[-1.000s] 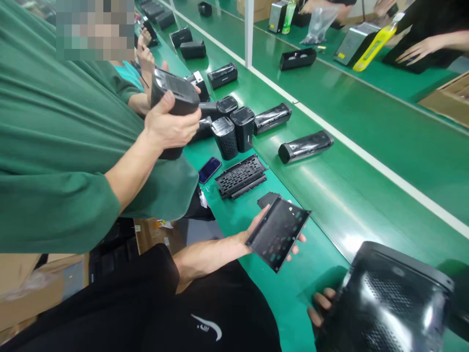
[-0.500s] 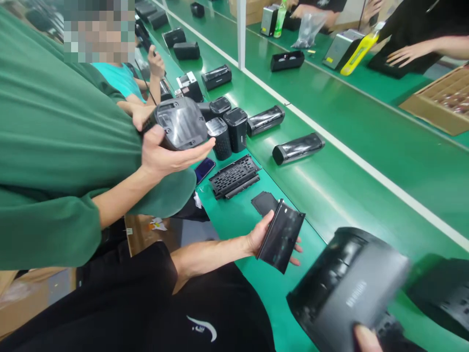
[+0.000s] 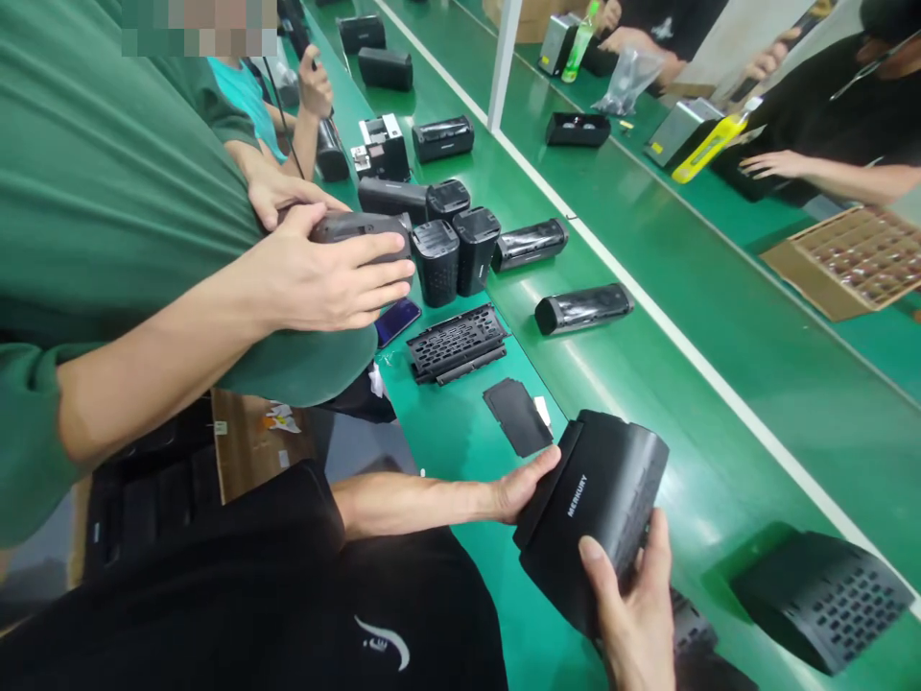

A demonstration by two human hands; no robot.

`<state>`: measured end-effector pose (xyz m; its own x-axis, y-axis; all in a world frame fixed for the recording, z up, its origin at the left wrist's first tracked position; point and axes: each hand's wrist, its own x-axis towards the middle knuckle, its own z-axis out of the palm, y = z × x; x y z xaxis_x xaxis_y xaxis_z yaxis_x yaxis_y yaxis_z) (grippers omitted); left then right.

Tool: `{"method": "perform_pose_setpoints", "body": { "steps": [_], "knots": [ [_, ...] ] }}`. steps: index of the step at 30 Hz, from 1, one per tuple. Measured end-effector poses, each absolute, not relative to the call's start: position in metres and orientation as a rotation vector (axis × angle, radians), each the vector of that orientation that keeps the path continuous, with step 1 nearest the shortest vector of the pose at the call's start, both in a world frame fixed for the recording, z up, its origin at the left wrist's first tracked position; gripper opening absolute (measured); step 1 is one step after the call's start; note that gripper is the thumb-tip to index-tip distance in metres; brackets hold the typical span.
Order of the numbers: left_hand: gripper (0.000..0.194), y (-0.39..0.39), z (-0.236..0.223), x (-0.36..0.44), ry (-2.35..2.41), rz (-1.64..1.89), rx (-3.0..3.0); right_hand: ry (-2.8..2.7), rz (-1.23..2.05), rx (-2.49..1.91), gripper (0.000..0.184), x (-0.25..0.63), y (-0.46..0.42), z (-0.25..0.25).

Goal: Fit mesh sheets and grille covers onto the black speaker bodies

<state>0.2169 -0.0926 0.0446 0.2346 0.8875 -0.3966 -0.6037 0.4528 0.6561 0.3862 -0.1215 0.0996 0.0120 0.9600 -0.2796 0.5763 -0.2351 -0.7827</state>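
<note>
My right hand (image 3: 637,600) grips a black speaker housing (image 3: 611,480) marked MERKURY, thumb on the lettered face and fingers around the far side. At the housing's left edge, my left hand (image 3: 524,485) is closed on a curved black plastic panel (image 3: 548,494). The panel lies along the housing; whether it is seated there I cannot tell. Just beyond my left hand, thin black sheets (image 3: 516,415) lie on the green mat. Past them are perforated black grille panels (image 3: 459,344).
To my left a co-worker in green handles another black housing (image 3: 364,228). A phone (image 3: 397,322) lies by that person. Several black housings (image 3: 582,309) stand or lie along the green bench, one perforated housing (image 3: 824,595) at right. A white post (image 3: 504,67) rises from the bench.
The MERKURY housing has swung left and come against the curved panel, its lettering now facing me. My right hand is more fully in view. The co-worker has laid a hand over their housing.
</note>
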Motion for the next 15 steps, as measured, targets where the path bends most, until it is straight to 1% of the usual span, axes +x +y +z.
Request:
{"method": "perform_pose_setpoints", "body": {
  "steps": [3,5,9,13,15],
  "knots": [
    [0.073,-0.092,0.049,0.217,1.001,1.135,0.495,-1.554,1.172,-1.909,0.115,0.383,-0.117,0.101],
    [0.074,-0.091,0.047,0.218,1.019,1.101,0.49,-1.576,1.179,-1.948,0.119,0.382,-0.114,0.099],
    [0.064,-0.09,0.037,0.223,0.888,1.036,0.404,-1.623,1.229,-2.025,0.13,0.387,-0.103,0.088],
    [0.071,-0.085,0.03,0.226,0.802,1.041,0.328,-1.609,1.241,-2.027,0.13,0.393,-0.092,0.084],
    [0.067,-0.08,0.027,0.227,0.816,1.06,0.307,-1.566,1.234,-2.002,0.125,0.394,-0.098,0.086]
  ]
}}
